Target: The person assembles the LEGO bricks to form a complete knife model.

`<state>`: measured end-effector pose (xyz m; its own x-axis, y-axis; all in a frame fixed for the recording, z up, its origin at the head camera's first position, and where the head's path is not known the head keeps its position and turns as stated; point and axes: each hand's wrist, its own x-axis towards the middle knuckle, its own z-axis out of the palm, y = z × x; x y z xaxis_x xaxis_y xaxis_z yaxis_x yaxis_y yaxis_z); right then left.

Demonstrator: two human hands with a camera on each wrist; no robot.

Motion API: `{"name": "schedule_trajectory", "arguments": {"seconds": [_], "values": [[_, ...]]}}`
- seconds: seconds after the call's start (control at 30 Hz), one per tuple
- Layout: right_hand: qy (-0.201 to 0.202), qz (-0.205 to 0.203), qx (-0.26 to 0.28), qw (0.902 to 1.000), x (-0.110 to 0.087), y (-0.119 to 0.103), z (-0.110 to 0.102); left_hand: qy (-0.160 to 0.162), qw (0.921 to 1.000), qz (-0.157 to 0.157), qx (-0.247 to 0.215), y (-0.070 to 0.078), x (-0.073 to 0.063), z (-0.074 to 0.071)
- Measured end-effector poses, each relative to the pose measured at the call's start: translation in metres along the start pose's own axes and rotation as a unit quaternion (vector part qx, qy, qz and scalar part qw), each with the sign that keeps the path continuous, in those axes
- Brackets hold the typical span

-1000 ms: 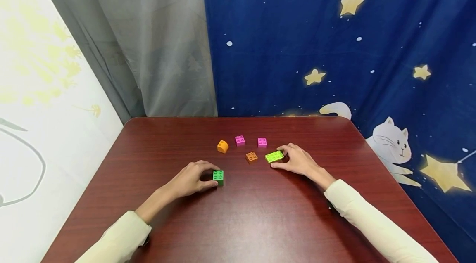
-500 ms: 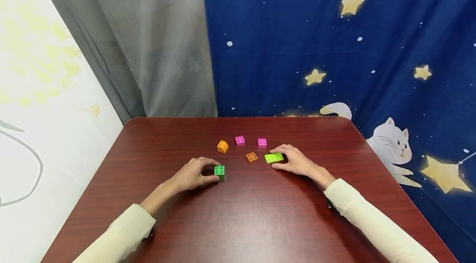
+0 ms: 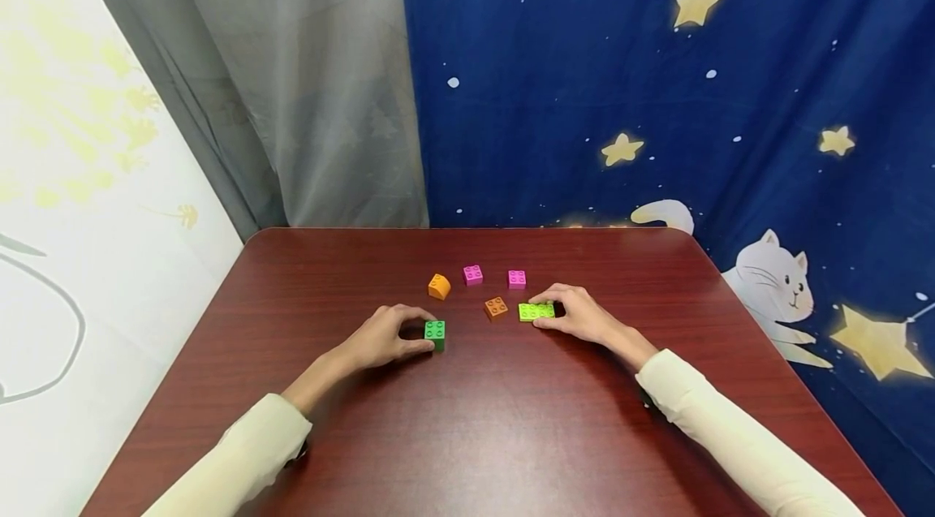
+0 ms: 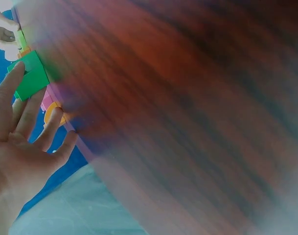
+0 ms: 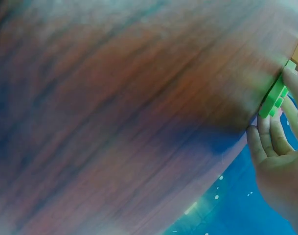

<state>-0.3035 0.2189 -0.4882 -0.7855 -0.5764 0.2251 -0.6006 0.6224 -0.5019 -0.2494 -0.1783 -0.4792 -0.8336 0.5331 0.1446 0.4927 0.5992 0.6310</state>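
Note:
My left hand (image 3: 383,336) pinches a green toy building brick (image 3: 434,330) between thumb and fingers, studs facing up. In the left wrist view the thumb lies on one face of that green brick (image 4: 34,81). To the right, a flat lime-green toy brick (image 3: 536,312) with two rows of studs is pinched by my right hand (image 3: 580,316). The right wrist view has the thumb on one long side of the lime brick (image 5: 275,95) and fingers behind it. Between the two hands lies an orange-brown square brick (image 3: 496,308), touched by neither.
Two pink bricks, a left one (image 3: 473,274) and a right one (image 3: 517,279), lie farther back on the dark red wooden table (image 3: 482,436). A yellow-orange brick with a curved side (image 3: 439,286) sits behind the green one. Curtains (image 3: 526,95) hang beyond the table's far edge.
My left hand has carried the green brick a little forward and to the right. The lime brick has turned slightly in my right hand, its long side now straighter across the table.

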Motion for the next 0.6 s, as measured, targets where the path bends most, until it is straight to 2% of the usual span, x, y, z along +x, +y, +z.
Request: {"name": "schedule_trajectory", "arguments": {"seconds": [0.27,0.6], "values": [[0.023,-0.001,-0.008,0.9997,0.003,-0.007,-0.002,0.001,1.0,0.002,-0.006,-0.002,0.002,0.0],[0.032,-0.003,-0.001,0.9995,0.016,-0.032,-0.005,-0.006,0.9999,-0.009,-0.005,-0.003,0.003,0.0]]}}
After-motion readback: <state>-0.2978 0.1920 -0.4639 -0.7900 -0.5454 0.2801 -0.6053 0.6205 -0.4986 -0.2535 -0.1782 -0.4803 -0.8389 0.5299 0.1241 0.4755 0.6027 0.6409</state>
